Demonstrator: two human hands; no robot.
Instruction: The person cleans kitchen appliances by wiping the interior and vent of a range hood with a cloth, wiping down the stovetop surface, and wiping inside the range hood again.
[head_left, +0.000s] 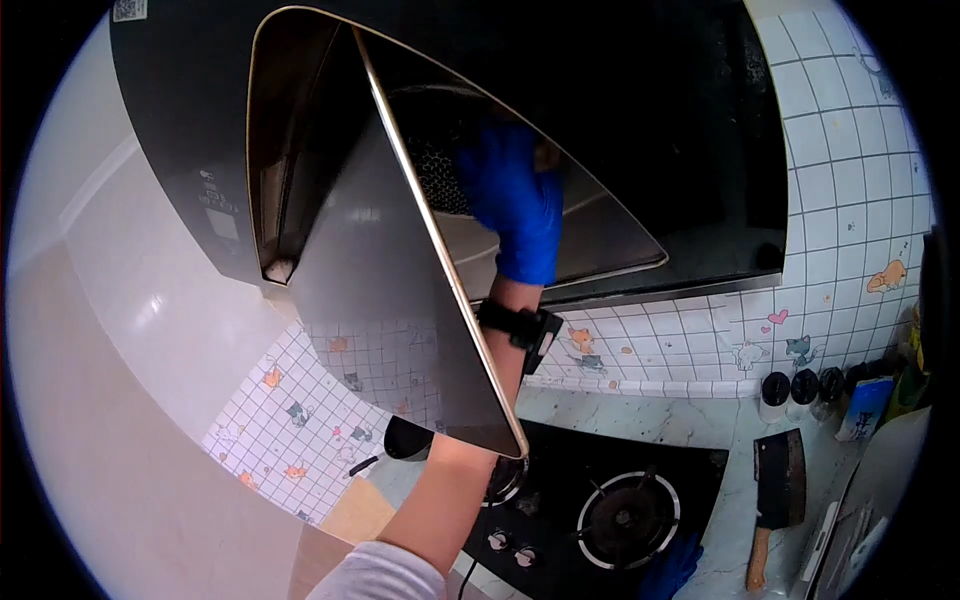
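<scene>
My left hand [515, 200], in a blue glove with a black band on the wrist, reaches behind the tilted glossy panel [400, 260] of the black range hood [680, 130]. It is beside the round mesh [435, 175] inside the hood opening. Its fingers are dark and blurred, so their grip cannot be made out. My right hand [672, 568], also blue-gloved, rests low at the right edge of the black gas stove [560, 450], by the burner [628, 520], fingers apart and nothing seen in them.
A cleaver [778, 480] with a wooden handle lies on the marble counter [720, 510], right of the stove. Black-capped jars [803, 388] and a blue packet [866, 408] stand near the tiled wall [840, 230]. A dark pan [408, 440] is left of the stove.
</scene>
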